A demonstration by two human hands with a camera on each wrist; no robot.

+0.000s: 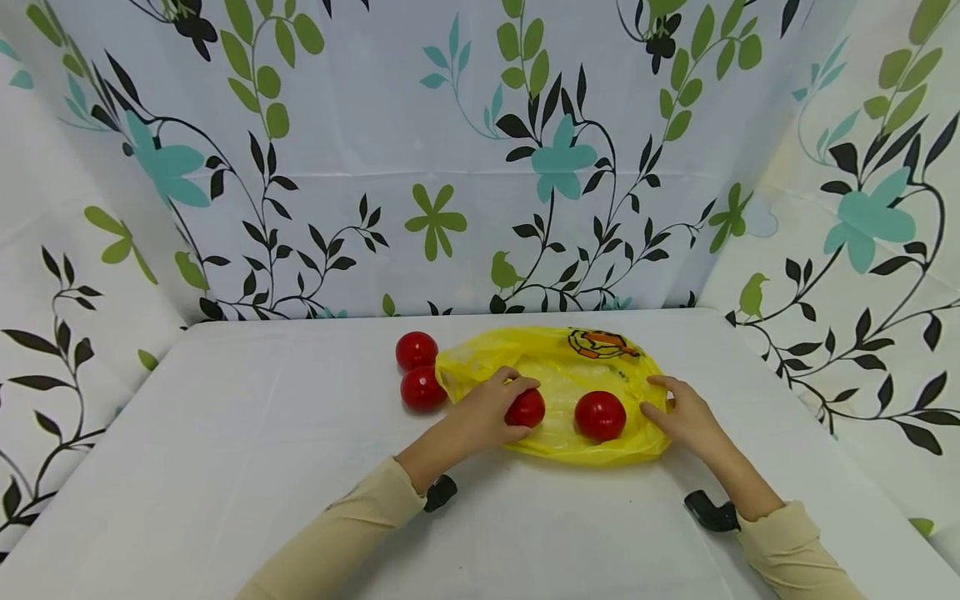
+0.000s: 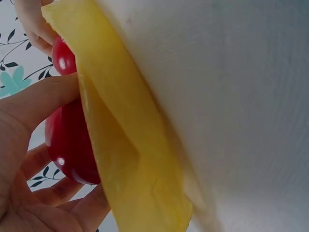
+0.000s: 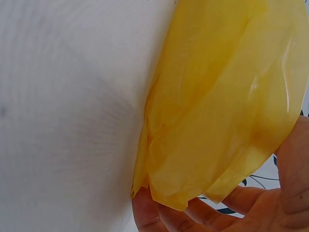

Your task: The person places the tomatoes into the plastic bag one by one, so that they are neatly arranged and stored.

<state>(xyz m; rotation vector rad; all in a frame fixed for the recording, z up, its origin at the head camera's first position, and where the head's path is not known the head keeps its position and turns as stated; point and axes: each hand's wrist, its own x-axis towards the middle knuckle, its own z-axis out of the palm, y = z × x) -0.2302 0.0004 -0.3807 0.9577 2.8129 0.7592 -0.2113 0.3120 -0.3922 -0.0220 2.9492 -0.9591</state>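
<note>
My left hand point(image 1: 491, 407) grips a glossy red ball point(image 1: 527, 408) over the yellow plastic bag point(image 1: 558, 362), its thumb on the near side and its fingers round the far side. In the left wrist view, the bag's near edge hides part of that red ball point(image 2: 72, 145). A second red ball point(image 1: 600, 416) lies on the bag's right half. At the bag's right end, my right hand point(image 1: 684, 417) holds the plastic between thumb and fingers. The right wrist view shows the fingertips point(image 3: 169, 217) against the crumpled bag point(image 3: 217, 111).
Two more red balls, one farther point(image 1: 416, 351) and one nearer point(image 1: 423, 389), lie against the bag's left end. All of it is on a white-covered table point(image 1: 262, 467). A leaf-patterned curtain point(image 1: 360, 150) hangs behind the table and along its sides.
</note>
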